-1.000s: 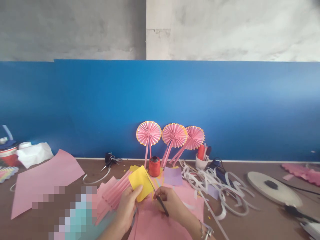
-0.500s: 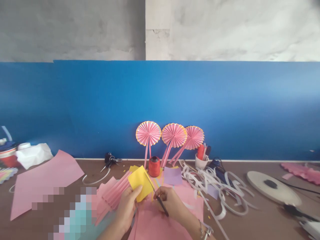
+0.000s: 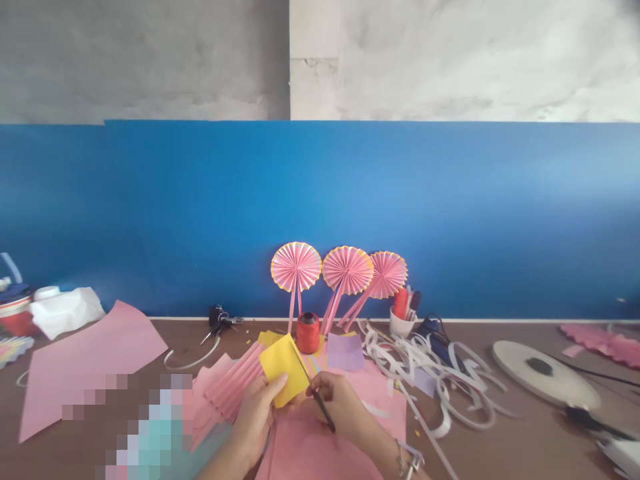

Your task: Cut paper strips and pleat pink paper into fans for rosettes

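Since the earlier views, I find that my left grip (image 3: 254, 415) has shifted the yellow paper (image 3: 281, 365) slightly rightward and down, nearer my right grip (image 3: 337, 401). My viewpoint has turned marginally right; the tabletop (image 3: 505, 450) consequently appears slightly further left.

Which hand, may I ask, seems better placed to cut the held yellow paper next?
Probably the right hand: it holds the dark cutting tool at the edge of the yellow paper, while the left hand grips that sheet.
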`<action>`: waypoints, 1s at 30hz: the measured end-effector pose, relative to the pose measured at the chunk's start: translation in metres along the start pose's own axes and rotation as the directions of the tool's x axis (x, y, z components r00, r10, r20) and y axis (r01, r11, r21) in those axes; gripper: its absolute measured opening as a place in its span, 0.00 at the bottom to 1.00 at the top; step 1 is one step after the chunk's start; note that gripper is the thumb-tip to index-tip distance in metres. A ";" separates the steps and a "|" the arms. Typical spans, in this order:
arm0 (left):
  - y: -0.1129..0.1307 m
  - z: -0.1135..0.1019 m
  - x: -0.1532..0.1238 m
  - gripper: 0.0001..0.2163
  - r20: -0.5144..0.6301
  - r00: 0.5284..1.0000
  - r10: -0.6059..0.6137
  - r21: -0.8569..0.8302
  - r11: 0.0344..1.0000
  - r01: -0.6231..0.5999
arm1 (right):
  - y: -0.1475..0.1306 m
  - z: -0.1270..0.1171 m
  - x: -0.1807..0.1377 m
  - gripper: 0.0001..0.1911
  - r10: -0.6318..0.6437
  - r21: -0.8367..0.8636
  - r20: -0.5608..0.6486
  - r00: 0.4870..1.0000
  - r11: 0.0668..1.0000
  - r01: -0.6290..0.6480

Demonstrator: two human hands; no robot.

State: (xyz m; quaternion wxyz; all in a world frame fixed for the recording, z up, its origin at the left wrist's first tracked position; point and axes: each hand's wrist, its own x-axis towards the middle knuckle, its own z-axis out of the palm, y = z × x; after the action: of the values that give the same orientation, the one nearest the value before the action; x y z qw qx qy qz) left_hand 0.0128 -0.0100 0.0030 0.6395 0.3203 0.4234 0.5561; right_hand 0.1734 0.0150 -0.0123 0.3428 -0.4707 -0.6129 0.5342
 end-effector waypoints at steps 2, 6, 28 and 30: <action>0.001 0.000 0.000 0.16 -0.009 1.000 -0.001 -0.003 1.000 0.001 | -0.001 0.000 0.000 0.06 0.005 -0.015 -0.005 1.000 1.000 -0.005; 0.002 0.002 -0.001 0.16 0.003 1.000 -0.001 0.015 1.000 0.001 | 0.004 -0.001 0.002 0.06 0.003 -0.018 -0.002 1.000 1.000 -0.004; -0.008 -0.003 0.002 0.11 -0.081 0.995 -0.055 0.038 0.998 0.058 | 0.024 0.001 0.012 0.12 -0.037 -0.003 -0.002 0.999 0.999 0.037; -0.008 -0.004 0.002 0.11 -0.064 0.996 -0.063 0.039 0.997 0.066 | 0.024 0.001 0.012 0.13 -0.038 0.008 0.006 0.999 0.999 0.037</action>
State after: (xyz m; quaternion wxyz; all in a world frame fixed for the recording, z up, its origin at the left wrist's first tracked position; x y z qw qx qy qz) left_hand 0.0131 -0.0099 -0.0063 0.6367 0.3019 0.4647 0.5362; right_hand 0.1736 0.0256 -0.0368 0.3529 -0.4562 -0.6204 0.5314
